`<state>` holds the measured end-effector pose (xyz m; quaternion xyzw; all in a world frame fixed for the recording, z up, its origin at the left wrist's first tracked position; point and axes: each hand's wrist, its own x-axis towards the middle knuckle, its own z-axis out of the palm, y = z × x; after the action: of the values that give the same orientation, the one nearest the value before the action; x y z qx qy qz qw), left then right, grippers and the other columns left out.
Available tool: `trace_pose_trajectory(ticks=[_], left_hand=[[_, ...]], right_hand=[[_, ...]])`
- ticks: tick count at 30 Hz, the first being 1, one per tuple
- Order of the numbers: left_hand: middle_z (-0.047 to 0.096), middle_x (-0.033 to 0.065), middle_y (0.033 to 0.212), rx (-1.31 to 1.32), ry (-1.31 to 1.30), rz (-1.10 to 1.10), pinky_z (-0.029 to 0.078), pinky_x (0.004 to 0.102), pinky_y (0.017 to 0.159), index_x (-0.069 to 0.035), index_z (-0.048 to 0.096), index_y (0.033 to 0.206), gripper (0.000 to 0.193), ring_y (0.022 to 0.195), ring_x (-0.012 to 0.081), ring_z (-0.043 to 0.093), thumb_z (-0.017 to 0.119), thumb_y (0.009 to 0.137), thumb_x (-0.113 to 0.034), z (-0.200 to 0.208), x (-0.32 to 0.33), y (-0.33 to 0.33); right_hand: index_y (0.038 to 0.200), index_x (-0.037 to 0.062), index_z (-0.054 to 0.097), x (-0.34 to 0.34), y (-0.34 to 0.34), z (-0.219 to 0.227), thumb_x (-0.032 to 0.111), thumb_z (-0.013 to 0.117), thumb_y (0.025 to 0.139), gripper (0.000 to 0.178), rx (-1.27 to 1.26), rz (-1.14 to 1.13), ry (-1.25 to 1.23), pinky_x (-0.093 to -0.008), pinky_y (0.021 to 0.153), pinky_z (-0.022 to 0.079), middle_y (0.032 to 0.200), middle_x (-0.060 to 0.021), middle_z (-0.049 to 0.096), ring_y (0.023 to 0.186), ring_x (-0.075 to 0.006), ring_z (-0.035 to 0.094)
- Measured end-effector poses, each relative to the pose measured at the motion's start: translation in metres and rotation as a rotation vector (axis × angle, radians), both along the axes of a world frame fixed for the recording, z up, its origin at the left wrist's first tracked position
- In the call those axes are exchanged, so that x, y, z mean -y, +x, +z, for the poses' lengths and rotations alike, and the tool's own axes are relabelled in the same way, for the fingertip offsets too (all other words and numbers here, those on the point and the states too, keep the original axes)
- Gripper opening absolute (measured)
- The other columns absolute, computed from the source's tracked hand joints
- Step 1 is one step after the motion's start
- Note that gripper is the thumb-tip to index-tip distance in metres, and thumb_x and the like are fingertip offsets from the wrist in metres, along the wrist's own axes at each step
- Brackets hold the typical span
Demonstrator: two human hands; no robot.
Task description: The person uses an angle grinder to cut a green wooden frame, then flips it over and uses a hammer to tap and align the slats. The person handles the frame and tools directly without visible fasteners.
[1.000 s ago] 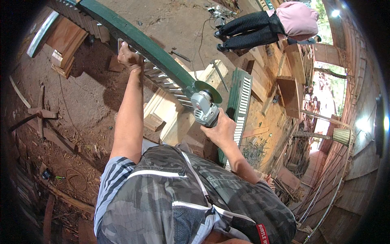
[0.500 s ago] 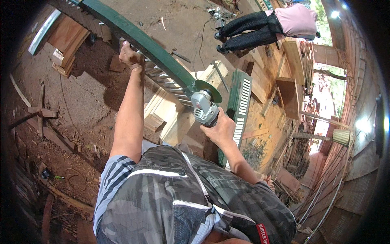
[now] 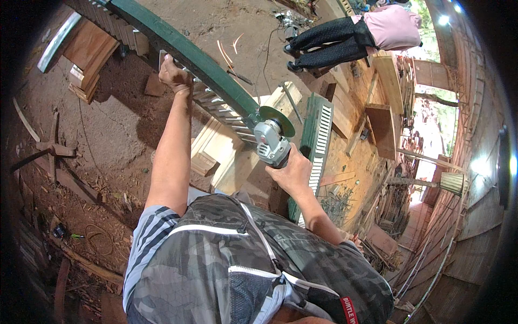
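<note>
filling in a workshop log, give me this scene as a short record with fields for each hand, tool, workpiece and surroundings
left hand: at the near side of a long green beam, fingers mostly hidden
right hand: wrapped around a grey angle grinder
tool: round green disc by the beam's near end; contact unclear
workpiece: beam with pale slats along its near side
surroundings: green slatted panel to the right, pale wooden blocks below the beam
other person: pink top, dark trousers, upper right

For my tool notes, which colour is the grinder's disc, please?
The disc is green; it shows best in the head view.
</note>
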<state>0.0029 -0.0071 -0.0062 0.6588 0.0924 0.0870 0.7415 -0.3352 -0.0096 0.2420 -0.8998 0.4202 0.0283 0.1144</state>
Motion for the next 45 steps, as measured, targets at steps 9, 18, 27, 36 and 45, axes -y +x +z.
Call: trace_pose_trajectory(ticks=[9, 18, 27, 36, 45], left_hand=[[0.067, 0.0176, 0.068, 0.103, 0.048, 0.039, 0.042, 0.0419, 0.058, 0.004, 0.067, 0.078, 0.043, 0.057, 0.0305, 0.057, 0.053, 0.1, -0.03, -0.012, 0.005, 0.003], [0.063, 0.0139, 0.061, -0.018, -0.081, 0.031, 0.041, 0.0411, 0.056, 0.006, 0.068, 0.076, 0.045, 0.055, 0.0232, 0.054, 0.055, 0.097, -0.031, 0.002, 0.007, 0.001], [0.062, 0.01, 0.061, -0.069, -0.175, 0.033, 0.04, 0.0382, 0.056, 0.006, 0.069, 0.078, 0.043, 0.056, 0.0194, 0.052, 0.055, 0.097, -0.031, -0.001, 0.01, 0.0], [0.066, 0.0134, 0.065, 0.019, -0.056, 0.023, 0.041, 0.0387, 0.057, 0.005, 0.068, 0.079, 0.044, 0.056, 0.0218, 0.056, 0.052, 0.1, -0.03, -0.015, 0.006, 0.004], [0.066, 0.0137, 0.066, 0.001, -0.054, 0.025, 0.042, 0.0392, 0.057, 0.004, 0.066, 0.077, 0.042, 0.057, 0.0224, 0.057, 0.052, 0.1, -0.029, -0.002, 0.005, 0.0]], right_hand=[[0.107, 0.0033, 0.063, 0.004, 0.002, 0.0, 0.025, 0.091, 0.06, 0.059, -0.014, -0.002, 0.003, -0.0454, 0.075, 0.057, 0.089, -0.0208, 0.072, 0.085, -0.0411, 0.072], [0.107, 0.0022, 0.062, 0.009, 0.001, -0.002, 0.025, 0.09, 0.06, 0.059, -0.018, 0.006, -0.004, -0.0445, 0.074, 0.058, 0.088, -0.021, 0.072, 0.084, -0.0408, 0.072], [0.109, 0.0028, 0.062, 0.011, 0.0, -0.001, 0.026, 0.091, 0.06, 0.061, -0.021, -0.003, 0.011, -0.0449, 0.076, 0.058, 0.091, -0.0208, 0.072, 0.086, -0.0407, 0.072], [0.11, 0.003, 0.063, 0.01, 0.001, -0.001, 0.026, 0.091, 0.059, 0.063, -0.024, -0.002, 0.005, -0.0442, 0.076, 0.058, 0.091, -0.0202, 0.073, 0.085, -0.0399, 0.073], [0.107, 0.0025, 0.063, 0.01, 0.0, -0.001, 0.033, 0.091, 0.064, 0.059, 0.008, 0.035, 0.003, -0.0462, 0.072, 0.058, 0.088, -0.0209, 0.073, 0.083, -0.0405, 0.073]])
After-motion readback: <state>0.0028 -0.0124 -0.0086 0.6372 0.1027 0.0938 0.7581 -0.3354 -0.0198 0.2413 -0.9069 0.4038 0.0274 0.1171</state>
